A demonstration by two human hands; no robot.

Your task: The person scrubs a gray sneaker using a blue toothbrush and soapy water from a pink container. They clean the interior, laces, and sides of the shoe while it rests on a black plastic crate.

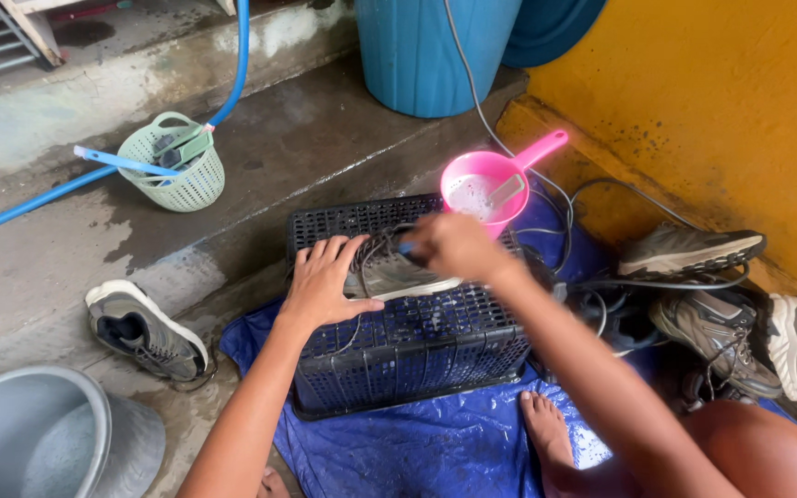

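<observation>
So you're squatting on a wet concrete floor (306, 148) with a blue tarp (435, 452) spread under you, probably there to keep the shoes off the grit. A blue barrel (431, 55) stands at the back by the yellow wall (721, 101), and a grey basin (29, 433) sits at your lower left.

Dead centre on the tarp is a black plastic crate (417, 341) flipped upside down, so its flat slotted bottom works like a little counter and lets water drain through. On top of it lies the grey sneaker (394, 275), on its side with the pale sole facing you.

Your left hand (323, 281) is spread flat, fingers pressing on the heel end of the sneaker to pin it so it doesn't slide. Your right hand (454, 244) is closed around something small with a blue bit poking out near the laces. It looks like a brush handle, but it's blurred, so I can't say for sure.

Just behind the crate there's a pink scoop (483, 194) with water in it, close enough to reach. Three more grey sneakers (731, 346) are piled by the wall on your right among loose black cables (601, 304), and one more shoe (145, 330) lies on the concrete to your left, well apart from the rest. Further back, a green basket (175, 166) holds a blue-handled tool, beside a blue hose (39, 198).
</observation>
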